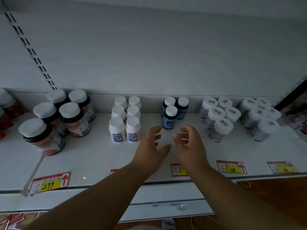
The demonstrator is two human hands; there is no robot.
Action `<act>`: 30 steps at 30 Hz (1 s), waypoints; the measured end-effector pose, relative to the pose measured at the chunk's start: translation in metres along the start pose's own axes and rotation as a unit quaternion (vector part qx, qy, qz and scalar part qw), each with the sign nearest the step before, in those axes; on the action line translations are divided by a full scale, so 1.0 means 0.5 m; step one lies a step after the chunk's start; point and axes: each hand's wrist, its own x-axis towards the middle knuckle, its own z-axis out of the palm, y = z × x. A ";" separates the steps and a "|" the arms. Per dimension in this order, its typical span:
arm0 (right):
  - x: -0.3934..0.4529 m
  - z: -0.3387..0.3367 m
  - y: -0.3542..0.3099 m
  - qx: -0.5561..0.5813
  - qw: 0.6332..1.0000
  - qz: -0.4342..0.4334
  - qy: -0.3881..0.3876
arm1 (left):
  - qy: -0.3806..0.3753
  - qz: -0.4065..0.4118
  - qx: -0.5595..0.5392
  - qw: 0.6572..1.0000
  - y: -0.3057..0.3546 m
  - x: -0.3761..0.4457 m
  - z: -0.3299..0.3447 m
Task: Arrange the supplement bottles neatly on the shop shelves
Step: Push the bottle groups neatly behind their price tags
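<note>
Three dark bottles with blue labels and white caps stand in a small cluster on the white shelf (93, 156); the front one (169, 117) is nearest my hands. My left hand (152, 151) and my right hand (189, 143) hover just in front of it, palms facing each other, fingers curled and apart, holding nothing. Left of them stand several small white bottles with blue labels (125, 120) in two columns. Further left are several larger dark jars with orange labels (58, 117).
Clear jars with white lids (217, 117) and another such group (260, 118) stand at the right. Price tags line the shelf's front edge, one yellow tag (49, 183) reading 299. A slotted upright (31, 52) runs up the back wall. Red-orange jars (6, 112) sit far left.
</note>
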 end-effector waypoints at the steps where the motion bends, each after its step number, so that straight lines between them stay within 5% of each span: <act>1: 0.029 -0.014 0.004 -0.006 1.000 0.002 -0.006 | 0.014 -0.007 0.007 1.000 0.009 0.026 0.013; 6: 0.183 -0.053 0.012 -0.035 0.999 0.011 -0.035 | 0.071 -0.073 0.050 0.994 0.044 0.170 0.043; 12: 0.272 -0.061 0.031 -0.073 0.996 0.036 -0.045 | 0.061 -0.049 0.114 0.990 0.056 0.211 0.072; 23: 0.296 -0.058 0.022 -0.060 0.996 0.042 -0.053 | 0.083 -0.029 0.145 0.985 0.060 0.237 0.090; 30: 0.252 -0.062 0.036 -0.044 0.997 0.018 -0.058 | 0.124 -0.105 0.122 0.979 0.056 0.195 0.098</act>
